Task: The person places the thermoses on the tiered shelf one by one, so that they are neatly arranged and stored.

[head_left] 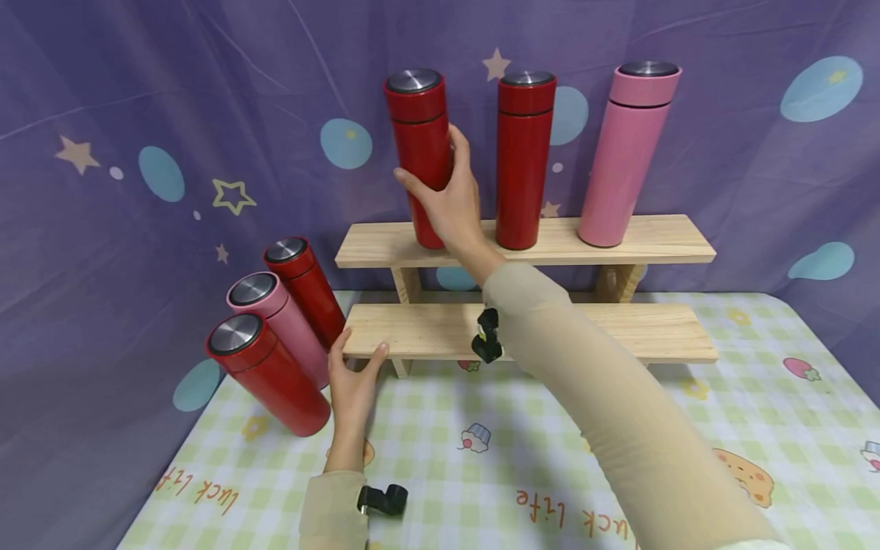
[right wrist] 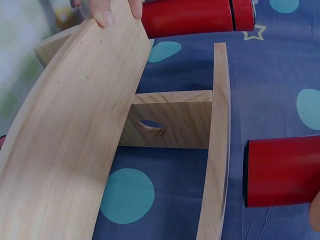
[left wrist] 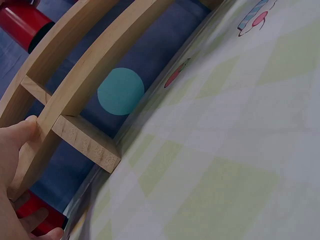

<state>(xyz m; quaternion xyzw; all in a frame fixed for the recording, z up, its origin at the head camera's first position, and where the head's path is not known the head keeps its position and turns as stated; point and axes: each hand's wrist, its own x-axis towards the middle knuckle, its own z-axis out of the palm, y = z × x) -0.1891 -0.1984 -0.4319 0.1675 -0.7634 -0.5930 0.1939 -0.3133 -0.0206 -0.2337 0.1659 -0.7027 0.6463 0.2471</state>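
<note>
My right hand (head_left: 454,195) grips a red thermos bottle (head_left: 416,141) with a steel-topped lid, thumb on one side and fingers round the other. In the right wrist view a narrow gap shows between the base of this bottle (right wrist: 285,170) and the upper board. My left hand (head_left: 353,389) holds the left end of the lower board (head_left: 667,328) of a two-tier wooden stand, its thumb at the front edge. Another red bottle (head_left: 524,168) and a pink bottle (head_left: 627,160) stand upright on the upper board (head_left: 371,243).
Left of the stand, a front red bottle (head_left: 275,374), a pink bottle (head_left: 299,336) and a rear red bottle (head_left: 315,294) stand in a row, close to my left hand. A green checked cloth (head_left: 440,473) covers the table. Behind hangs a purple patterned curtain (head_left: 261,76).
</note>
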